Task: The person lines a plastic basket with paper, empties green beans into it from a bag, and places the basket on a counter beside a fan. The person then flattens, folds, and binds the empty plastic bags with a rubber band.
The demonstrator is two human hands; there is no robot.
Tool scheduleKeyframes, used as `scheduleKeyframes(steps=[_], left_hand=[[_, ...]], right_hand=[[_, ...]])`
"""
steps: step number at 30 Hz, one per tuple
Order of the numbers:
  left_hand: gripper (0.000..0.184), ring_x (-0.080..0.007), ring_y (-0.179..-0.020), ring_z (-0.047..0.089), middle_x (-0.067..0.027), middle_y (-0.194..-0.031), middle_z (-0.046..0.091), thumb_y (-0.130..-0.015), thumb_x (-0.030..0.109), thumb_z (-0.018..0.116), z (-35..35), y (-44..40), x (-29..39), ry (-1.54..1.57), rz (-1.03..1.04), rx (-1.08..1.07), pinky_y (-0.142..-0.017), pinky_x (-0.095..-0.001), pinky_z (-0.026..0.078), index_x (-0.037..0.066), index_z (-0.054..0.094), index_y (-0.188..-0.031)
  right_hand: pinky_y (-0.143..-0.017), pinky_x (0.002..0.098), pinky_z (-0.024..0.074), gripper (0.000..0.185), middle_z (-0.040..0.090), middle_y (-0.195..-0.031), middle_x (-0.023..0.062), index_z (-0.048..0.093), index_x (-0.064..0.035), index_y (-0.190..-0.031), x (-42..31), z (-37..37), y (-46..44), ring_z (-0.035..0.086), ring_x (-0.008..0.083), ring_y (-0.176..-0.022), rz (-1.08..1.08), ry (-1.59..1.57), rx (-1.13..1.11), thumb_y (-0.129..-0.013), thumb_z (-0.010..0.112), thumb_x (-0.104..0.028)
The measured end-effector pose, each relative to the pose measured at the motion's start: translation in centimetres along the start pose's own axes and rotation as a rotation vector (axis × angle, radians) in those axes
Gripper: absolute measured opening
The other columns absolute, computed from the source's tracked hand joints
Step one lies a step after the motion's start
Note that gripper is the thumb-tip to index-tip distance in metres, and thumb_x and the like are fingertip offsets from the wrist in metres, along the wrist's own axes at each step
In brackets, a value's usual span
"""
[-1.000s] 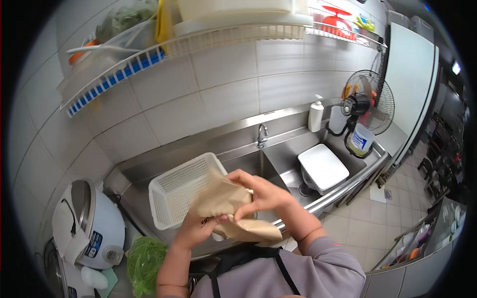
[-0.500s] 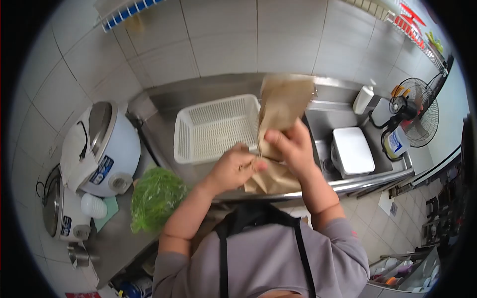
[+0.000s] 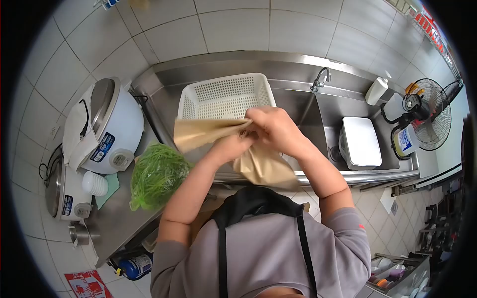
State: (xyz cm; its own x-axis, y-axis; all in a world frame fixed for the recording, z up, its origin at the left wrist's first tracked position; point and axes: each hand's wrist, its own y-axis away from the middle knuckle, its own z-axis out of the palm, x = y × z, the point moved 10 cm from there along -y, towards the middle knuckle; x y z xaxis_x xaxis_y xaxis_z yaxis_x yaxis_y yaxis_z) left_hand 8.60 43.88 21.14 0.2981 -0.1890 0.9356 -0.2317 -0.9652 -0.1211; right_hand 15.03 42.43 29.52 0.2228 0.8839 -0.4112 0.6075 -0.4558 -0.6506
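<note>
A brown paper bag (image 3: 263, 166), gathered narrow at its middle, is gripped by both of my hands. One part of it sticks out to the left across the basket's near side; the fuller part hangs down to the right, over the sink's front edge. My left hand (image 3: 232, 147) is closed on the gathered middle from below. Against it, my right hand (image 3: 277, 127) pinches the paper from above. Just beyond the hands lies a white perforated plastic basket (image 3: 272, 94). What the bag contains is hidden.
To the left stand a large rice cooker (image 3: 126, 119), a smaller cooker (image 3: 74, 198), stacked white cups (image 3: 94, 184) and bagged leafy greens (image 3: 159, 174). Rightward are a faucet (image 3: 322, 79), a white-lidded container (image 3: 361, 141) in the sink, a pump bottle (image 3: 376, 91) and a fan (image 3: 432, 114).
The bag's upper part has swung from upright down to the left. My right hand has shifted left and now meets my left hand. The camera view has moved slightly.
</note>
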Motion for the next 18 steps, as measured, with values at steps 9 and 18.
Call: scheduleKeyframes(steps=[9,18], left_hand=[[0.021,-0.0162,-0.061,0.054,-0.0106,-0.064,0.058,-0.08,0.018,0.062,0.7,1.4,4.2,-0.319,0.471,0.173,-0.073,-0.0332,0.043,-0.002,0.061,-0.076],[0.024,-0.0032,-0.071,0.05,0.0016,-0.074,0.058,-0.073,0.017,0.072,-3.0,0.2,1.6,-0.056,0.121,0.159,-0.063,-0.0192,0.042,0.002,0.056,-0.086]], right_hand=[[-0.061,0.0248,0.0466,0.026,0.058,-0.089,0.0052,0.048,-0.0027,-0.104,11.1,-2.6,4.5,0.056,0.0119,-0.073,0.571,-1.07,0.709,-0.081,0.06,-0.006],[-0.053,0.0207,0.0408,0.044,0.058,-0.07,0.0017,0.057,0.0031,-0.103,11.8,-7.9,5.2,0.051,0.009,-0.056,0.508,-1.064,0.288,-0.088,0.046,-0.037]])
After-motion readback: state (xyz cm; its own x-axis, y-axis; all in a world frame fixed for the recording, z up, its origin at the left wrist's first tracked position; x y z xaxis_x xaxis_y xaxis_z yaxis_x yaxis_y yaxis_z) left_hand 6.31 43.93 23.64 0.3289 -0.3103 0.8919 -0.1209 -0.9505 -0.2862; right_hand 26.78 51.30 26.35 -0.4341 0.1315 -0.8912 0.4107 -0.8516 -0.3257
